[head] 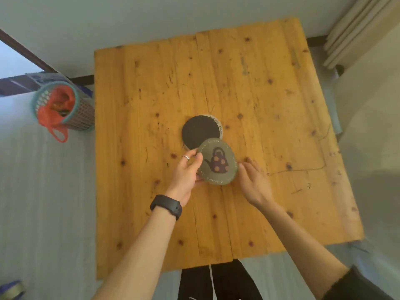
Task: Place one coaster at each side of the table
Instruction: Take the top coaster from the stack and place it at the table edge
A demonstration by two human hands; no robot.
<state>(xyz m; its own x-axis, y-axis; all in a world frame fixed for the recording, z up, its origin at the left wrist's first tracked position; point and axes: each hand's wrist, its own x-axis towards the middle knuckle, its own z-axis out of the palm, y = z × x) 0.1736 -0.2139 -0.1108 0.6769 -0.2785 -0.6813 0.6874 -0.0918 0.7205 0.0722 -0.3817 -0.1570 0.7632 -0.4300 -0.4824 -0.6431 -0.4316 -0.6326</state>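
Note:
A round green coaster with a purple teapot picture point(218, 163) is held tilted just above the wooden table point(151, 94), near its middle. My left hand point(186, 172) grips the coaster's left edge between thumb and fingers. My right hand point(253, 180) hovers at the coaster's right edge with fingers spread, holding nothing. Just behind lies a dark round coaster point(199, 131), face down, stacked on a white coaster point(218, 124) that peeks out at the right.
A teal mesh waste basket with a red bag point(62, 109) stands on the floor left of the table. A thin dark thread point(303, 168) lies on the table's right part. A curtain point(359, 31) hangs at the back right.

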